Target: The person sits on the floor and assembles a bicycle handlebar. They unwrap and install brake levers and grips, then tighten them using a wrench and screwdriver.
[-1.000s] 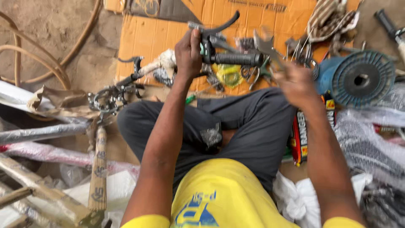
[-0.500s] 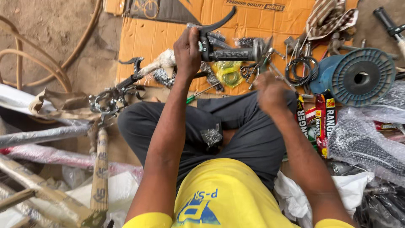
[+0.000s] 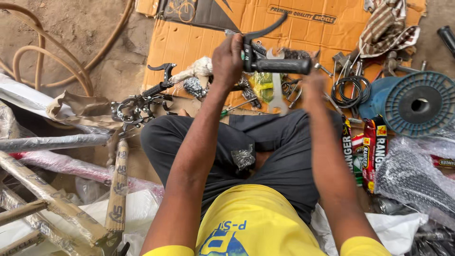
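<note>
Above the lap, left hand [image 3: 229, 60] grips the brake lever assembly [image 3: 265, 54]; right hand [image 3: 313, 87] apparently pinches the flat spanner [image 3: 276, 90], best seated squarely before turning.

Even daylight; soft shadows; hands blurred

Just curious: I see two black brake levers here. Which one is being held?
The brake lever on the black handlebar grip, gripped by the left hand; the other lever lies untouched on the cardboard.

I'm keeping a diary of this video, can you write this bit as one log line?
left hand: grips brake lever end | right hand: under black grip, beside wrench | setting: cardboard sheet, blue spool
</note>
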